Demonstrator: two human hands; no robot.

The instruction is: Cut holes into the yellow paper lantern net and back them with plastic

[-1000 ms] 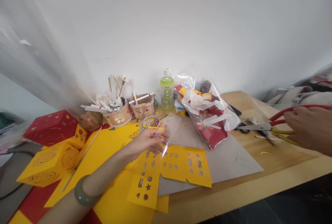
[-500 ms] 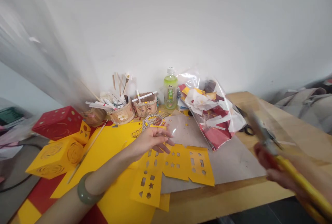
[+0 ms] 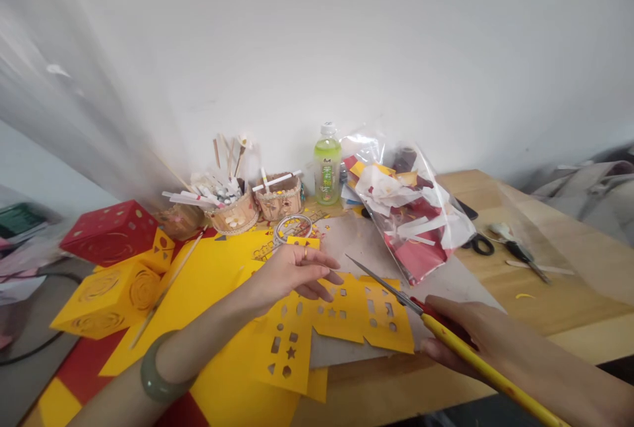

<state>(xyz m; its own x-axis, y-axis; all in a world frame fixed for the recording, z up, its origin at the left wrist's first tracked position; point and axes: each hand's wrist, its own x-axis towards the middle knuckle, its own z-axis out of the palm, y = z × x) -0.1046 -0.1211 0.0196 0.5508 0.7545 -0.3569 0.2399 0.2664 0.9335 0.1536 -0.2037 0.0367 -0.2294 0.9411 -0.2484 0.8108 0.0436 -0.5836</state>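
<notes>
Left hand (image 3: 297,275): fingers are hanging loosely apart above the yellow cut-out sheet (image 3: 341,331); whether they are pinching paper underneath, cannot tell.
Right hand (image 3: 460,328): fingers are gripping the scissors (image 3: 446,334), blades pointing toward the left fingers.
Sheet: lying below and between both sets of fingers.
Tape roll (image 3: 280,232): resting just beyond the left fingers.
Clear bag of scraps (image 3: 411,222): leaning beyond the right fingers.
Hazards, as judged: blade tips could be nicking the left fingers if advancing hastily; hole-weakened panels could be tearing if a blade is snagging a cut-out.
Change from half a second earlier: scissors are now reaching leftward over the sheet, no longer tipping upward farther right; left fingers are keeping nearly their place.
</notes>
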